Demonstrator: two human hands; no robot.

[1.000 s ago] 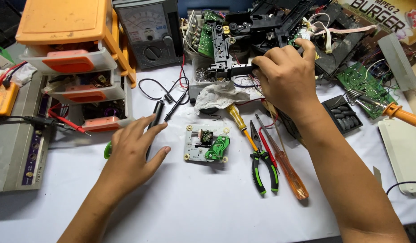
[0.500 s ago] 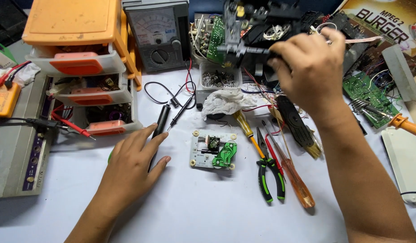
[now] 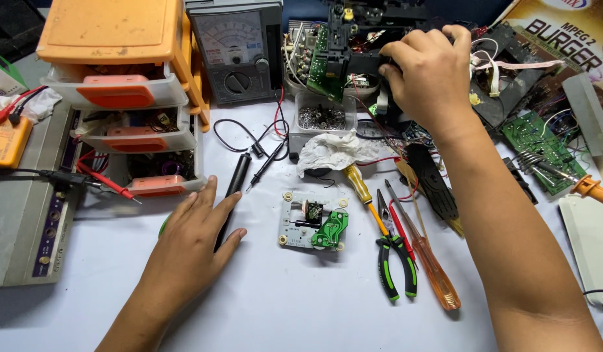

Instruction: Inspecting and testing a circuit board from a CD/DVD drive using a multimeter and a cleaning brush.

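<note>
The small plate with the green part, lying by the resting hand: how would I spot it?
Find the orange drawer cabinet, then the left hand flat on the table. Just right lies the small square mechanism plate, the only flat metal piece with a green circuit corner.

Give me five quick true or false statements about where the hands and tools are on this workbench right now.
1. The left hand lies flat on the table. True.
2. The right hand holds the pliers. False: it grips a black mechanism; the pliers lie on the table.
3. A small mechanism plate lies between the hands. True.
4. The analog meter lies face down. False: its dial shows.
5. The drawer unit is blue. False: orange.
</note>
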